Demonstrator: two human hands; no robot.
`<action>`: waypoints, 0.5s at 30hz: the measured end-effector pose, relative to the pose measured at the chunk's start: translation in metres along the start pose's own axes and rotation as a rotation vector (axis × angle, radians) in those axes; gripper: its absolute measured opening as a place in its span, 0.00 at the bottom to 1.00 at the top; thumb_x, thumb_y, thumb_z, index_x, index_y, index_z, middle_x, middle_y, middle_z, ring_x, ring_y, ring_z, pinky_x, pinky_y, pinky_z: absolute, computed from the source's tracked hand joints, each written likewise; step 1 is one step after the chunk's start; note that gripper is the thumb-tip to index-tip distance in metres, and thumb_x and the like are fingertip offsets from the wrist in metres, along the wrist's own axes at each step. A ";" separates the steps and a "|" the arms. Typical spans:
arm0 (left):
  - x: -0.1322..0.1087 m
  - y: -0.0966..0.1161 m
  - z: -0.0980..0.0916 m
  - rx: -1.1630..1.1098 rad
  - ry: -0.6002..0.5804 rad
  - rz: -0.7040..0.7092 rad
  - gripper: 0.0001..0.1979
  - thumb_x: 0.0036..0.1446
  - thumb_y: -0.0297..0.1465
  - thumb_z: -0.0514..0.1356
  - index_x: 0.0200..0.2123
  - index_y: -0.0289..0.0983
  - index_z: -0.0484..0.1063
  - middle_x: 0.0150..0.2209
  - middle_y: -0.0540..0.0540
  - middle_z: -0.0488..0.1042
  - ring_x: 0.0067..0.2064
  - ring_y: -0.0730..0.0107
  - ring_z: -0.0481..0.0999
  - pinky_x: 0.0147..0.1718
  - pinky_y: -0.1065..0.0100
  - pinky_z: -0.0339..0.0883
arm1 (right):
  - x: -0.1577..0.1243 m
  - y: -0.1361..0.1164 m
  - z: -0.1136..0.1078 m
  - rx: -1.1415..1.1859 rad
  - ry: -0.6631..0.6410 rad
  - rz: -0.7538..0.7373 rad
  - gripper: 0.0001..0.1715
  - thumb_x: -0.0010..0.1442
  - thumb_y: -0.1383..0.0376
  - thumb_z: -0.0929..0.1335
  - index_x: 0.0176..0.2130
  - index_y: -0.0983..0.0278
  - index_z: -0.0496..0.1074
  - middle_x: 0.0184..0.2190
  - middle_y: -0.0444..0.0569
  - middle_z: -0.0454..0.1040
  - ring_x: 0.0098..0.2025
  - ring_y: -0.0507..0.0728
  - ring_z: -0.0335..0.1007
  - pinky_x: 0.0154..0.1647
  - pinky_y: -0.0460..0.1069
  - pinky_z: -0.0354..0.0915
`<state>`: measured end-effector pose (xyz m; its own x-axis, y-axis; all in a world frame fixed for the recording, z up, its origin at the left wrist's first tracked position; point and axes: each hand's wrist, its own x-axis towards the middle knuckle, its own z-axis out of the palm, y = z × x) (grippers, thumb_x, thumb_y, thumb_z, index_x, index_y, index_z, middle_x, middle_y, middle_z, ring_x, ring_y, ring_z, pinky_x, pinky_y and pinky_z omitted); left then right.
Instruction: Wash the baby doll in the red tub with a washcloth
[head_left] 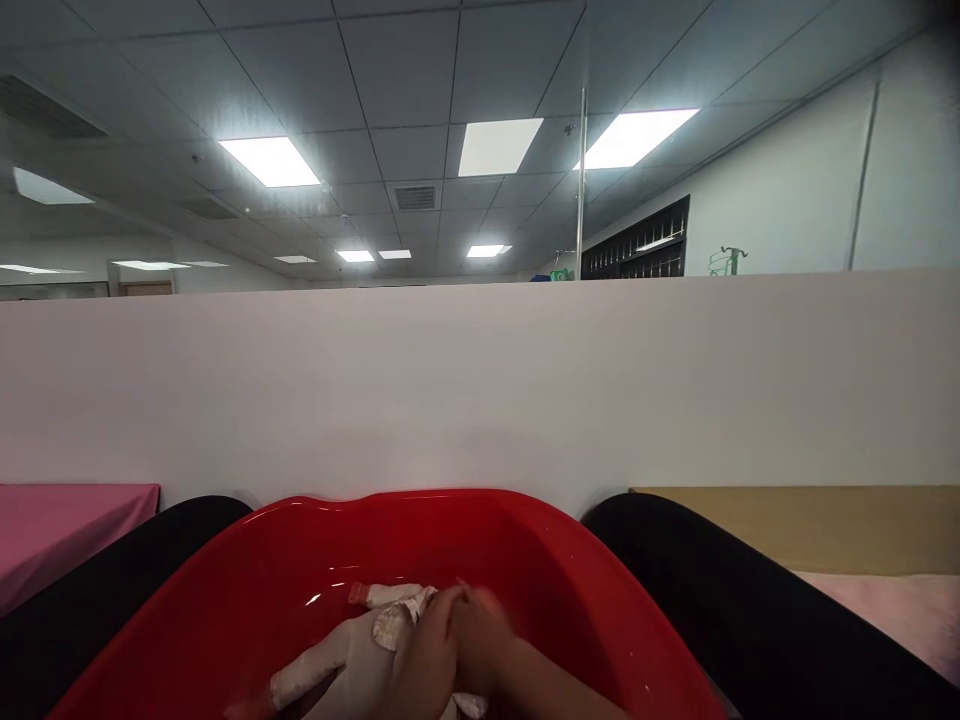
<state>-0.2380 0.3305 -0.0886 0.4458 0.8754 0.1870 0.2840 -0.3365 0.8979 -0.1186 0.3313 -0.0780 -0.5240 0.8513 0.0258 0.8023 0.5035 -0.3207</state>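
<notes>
Between black-clad legs stands a glossy red tub (405, 525). In its lower middle lies a white garment (352, 650) with sleeve-like parts stretching to the left; reddish tips show at two of them, and I cannot tell whether a doll is inside. My left hand (435, 635) is closed low in the tub, against a bunched, lacy edge of the cloth. Pressed to it is my right hand (480, 635), also closed and blurred by motion. What lies between the two palms is hidden. More white cloth shows just below my hands.
A pale partition (480, 390) rises directly behind the tub. My black-trousered legs flank it on the left (150, 560) and right (712, 580). A pink-covered surface (67, 530) is at far left; a tan board (810, 530) and pink cloth (892, 610) are at right.
</notes>
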 end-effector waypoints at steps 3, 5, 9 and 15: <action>0.009 -0.013 -0.002 -0.096 0.085 -0.109 0.31 0.61 0.41 0.49 0.64 0.33 0.60 0.67 0.38 0.61 0.69 0.61 0.59 0.67 0.65 0.51 | -0.008 0.013 -0.016 0.050 0.009 -0.018 0.44 0.48 0.51 0.74 0.63 0.48 0.66 0.69 0.53 0.58 0.71 0.71 0.48 0.71 0.70 0.34; 0.013 -0.018 -0.001 -0.132 0.132 -0.197 0.35 0.63 0.46 0.46 0.67 0.30 0.54 0.69 0.35 0.56 0.70 0.61 0.56 0.67 0.64 0.51 | -0.014 0.026 -0.028 0.112 0.014 0.053 0.55 0.42 0.50 0.77 0.66 0.50 0.60 0.71 0.55 0.53 0.72 0.70 0.47 0.71 0.69 0.37; 0.010 -0.025 0.005 0.060 0.044 -0.187 0.39 0.56 0.40 0.55 0.68 0.29 0.52 0.72 0.35 0.50 0.73 0.63 0.48 0.69 0.66 0.42 | -0.022 0.047 -0.044 0.119 -0.139 0.224 0.74 0.31 0.52 0.81 0.70 0.55 0.51 0.71 0.60 0.49 0.73 0.75 0.41 0.70 0.72 0.42; 0.006 -0.045 0.019 0.358 -0.019 -0.194 0.53 0.46 0.36 0.62 0.70 0.22 0.44 0.73 0.33 0.42 0.74 0.56 0.39 0.71 0.63 0.31 | -0.016 0.045 -0.037 -0.043 -0.257 0.242 0.73 0.29 0.57 0.82 0.68 0.57 0.54 0.67 0.63 0.55 0.69 0.80 0.48 0.64 0.78 0.49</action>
<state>-0.2317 0.3445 -0.1350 0.3694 0.9291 0.0179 0.6402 -0.2684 0.7198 -0.0632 0.3454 -0.0576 -0.3674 0.8845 -0.2873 0.9205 0.3019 -0.2479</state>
